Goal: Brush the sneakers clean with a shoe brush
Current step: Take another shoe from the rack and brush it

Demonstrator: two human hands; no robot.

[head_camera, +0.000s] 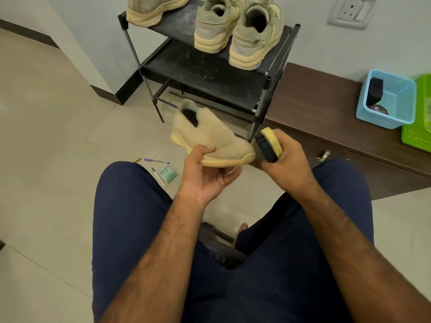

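Mid-brushing, the left hand [205,169] grips a sneaker [210,136] by its sole above the knees while the right hand [284,159] clasps the brush [268,144] at its toe; next, likely bristle strokes along the upper.

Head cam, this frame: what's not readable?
Head view throughout:
held sneaker: motion-blurred; brush contact at the toe unclear.
its sole underside: hidden by left hand.
left rack sneaker: cut by top edge.
blue basket: contents too small to identify.
green basket: cut by right edge.
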